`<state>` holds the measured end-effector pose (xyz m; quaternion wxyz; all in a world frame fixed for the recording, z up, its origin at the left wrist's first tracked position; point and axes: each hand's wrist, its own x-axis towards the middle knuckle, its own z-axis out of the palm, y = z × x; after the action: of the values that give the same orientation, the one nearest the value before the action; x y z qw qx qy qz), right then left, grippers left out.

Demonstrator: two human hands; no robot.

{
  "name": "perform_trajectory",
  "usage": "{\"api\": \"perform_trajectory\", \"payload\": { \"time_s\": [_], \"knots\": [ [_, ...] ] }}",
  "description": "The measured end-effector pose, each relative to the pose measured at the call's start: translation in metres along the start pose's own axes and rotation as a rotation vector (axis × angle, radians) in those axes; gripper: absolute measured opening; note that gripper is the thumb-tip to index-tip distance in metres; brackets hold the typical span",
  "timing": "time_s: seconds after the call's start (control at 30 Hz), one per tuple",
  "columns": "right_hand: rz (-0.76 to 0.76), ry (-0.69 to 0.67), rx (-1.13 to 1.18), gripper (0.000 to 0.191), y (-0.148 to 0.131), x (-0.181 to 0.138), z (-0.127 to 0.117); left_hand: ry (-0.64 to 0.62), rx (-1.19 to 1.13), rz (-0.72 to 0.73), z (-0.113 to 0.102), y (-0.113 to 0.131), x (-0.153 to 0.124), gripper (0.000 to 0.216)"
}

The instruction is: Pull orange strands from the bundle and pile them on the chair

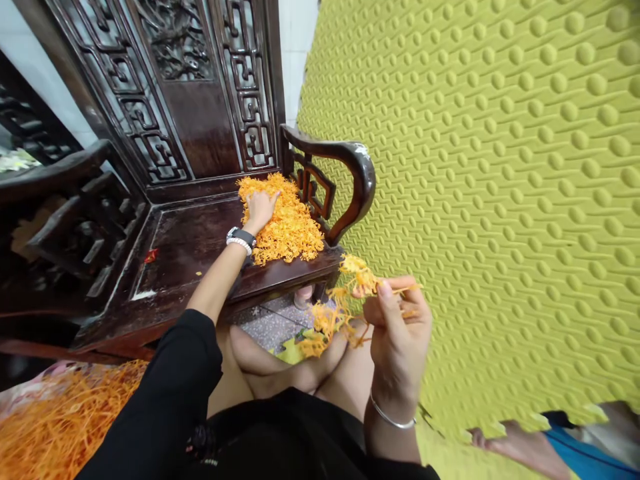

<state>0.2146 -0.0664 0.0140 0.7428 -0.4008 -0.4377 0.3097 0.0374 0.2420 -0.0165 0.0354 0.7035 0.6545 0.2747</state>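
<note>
My left hand (260,208) rests on a heap of frilly orange-yellow plastic pieces (287,233) on the wooden seat. Its thumb sticks out to the side, away from the fingers, whose tips are partly lost in the heap. Closer to me, over my lap, my right hand (403,327) is closed, with thumb and fingers pinching a bunch of orange plastic strands (333,317). The strands' frilly, flower-like ends hang out to the left, and a few thin stems poke out on the right of the fingers.
The dark carved wooden chair (200,230) has a curved armrest (357,167) beside the heap. Loose orange strands (75,423) lie at lower left. A red scrap (151,255) is on the seat. A yellow-green foam mat (475,200) stands at right; another person's foot (515,443) shows below.
</note>
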Motion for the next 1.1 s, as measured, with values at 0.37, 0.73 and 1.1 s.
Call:
{"api": "perform_trajectory", "payload": {
  "time_s": [0.37, 0.73, 1.1],
  "knots": [
    [-0.082, 0.063, -0.237, 0.012, 0.005, -0.002, -0.013, -0.016, -0.130, 0.095, -0.010, 0.007, 0.004, 0.041],
    [-0.316, -0.335, -0.564, 0.008, -0.002, -0.002, -0.014, -0.620, -0.626, 0.869, -0.122, 0.074, -0.178, 0.050],
    [0.106, -1.198, -0.454, 0.032, -0.045, 0.002, -0.036, -0.696, -0.347, 1.222, -0.146, 0.053, -0.242, 0.030]
  ]
}}
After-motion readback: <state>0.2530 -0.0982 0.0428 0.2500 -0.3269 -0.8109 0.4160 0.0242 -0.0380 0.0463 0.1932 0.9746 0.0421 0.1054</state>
